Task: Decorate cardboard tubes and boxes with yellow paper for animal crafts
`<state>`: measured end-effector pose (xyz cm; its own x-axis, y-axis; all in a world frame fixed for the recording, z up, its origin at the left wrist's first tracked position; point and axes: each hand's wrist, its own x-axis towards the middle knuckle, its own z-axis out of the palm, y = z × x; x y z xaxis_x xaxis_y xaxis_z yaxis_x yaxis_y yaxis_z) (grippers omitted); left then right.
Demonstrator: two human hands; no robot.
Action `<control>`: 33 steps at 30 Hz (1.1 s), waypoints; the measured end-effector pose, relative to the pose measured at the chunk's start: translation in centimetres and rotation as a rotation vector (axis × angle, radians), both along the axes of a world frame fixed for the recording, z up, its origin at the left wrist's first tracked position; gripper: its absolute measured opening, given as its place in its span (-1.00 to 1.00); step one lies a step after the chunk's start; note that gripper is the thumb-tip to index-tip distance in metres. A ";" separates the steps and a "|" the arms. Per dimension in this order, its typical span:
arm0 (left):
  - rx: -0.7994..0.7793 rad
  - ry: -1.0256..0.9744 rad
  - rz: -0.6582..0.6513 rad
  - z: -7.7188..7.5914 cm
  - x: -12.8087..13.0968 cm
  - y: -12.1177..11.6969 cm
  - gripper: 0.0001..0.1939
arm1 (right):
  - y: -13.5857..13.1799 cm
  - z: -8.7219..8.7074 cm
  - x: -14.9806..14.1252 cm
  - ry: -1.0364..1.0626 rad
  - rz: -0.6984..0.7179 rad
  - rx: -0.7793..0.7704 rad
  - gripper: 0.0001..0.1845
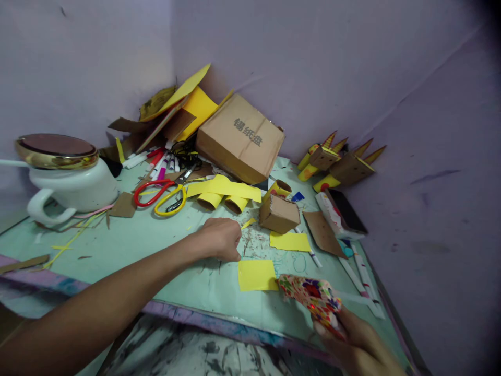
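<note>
My left hand (221,237) rests knuckles-down on the pale green table (117,250) with its fingers curled shut; I cannot make out anything in them. A thin yellow strip (248,223) lies just past its fingertips. My right hand (354,339) at the bottom right grips a flower-patterned object (315,297) held over the table's near edge. Two yellow paper squares (256,274) (290,241) lie between the hands. A small cardboard cube (278,213) sits beyond them.
Red and yellow scissors (162,196), yellow-covered paper tubes (223,196), markers (158,159) and a large cardboard box (240,138) crowd the back. A white kettle (66,177) stands at left. Cardboard figures with yellow spikes (340,159) line the right wall.
</note>
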<state>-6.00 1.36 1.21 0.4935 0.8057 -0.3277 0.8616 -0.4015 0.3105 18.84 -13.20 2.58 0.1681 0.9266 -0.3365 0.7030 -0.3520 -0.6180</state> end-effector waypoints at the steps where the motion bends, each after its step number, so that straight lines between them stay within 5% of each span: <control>1: 0.000 -0.001 -0.002 0.0 0.0 0.0 -0.85 | 0.3 0.2 -0.1 0.026 0.013 -0.017 -0.71; 8: 0.001 0.002 -0.002 0.0 0.0 0.0 -0.84 | 2.4 1.8 -2.6 0.063 0.047 0.048 -0.77; 14: 0.005 0.003 -0.006 0.0 0.0 0.0 -0.83 | 3.9 2.4 -5.2 0.100 0.245 -0.034 -0.73; 21: -0.010 0.002 0.006 0.5 0.1 0.0 -0.81 | 5.0 2.9 -6.9 -0.128 0.427 -0.071 -0.79; 33: -0.029 -0.017 0.012 0.8 -0.1 -0.1 -0.80 | 5.7 3.4 -8.4 -0.353 0.485 -0.091 -0.84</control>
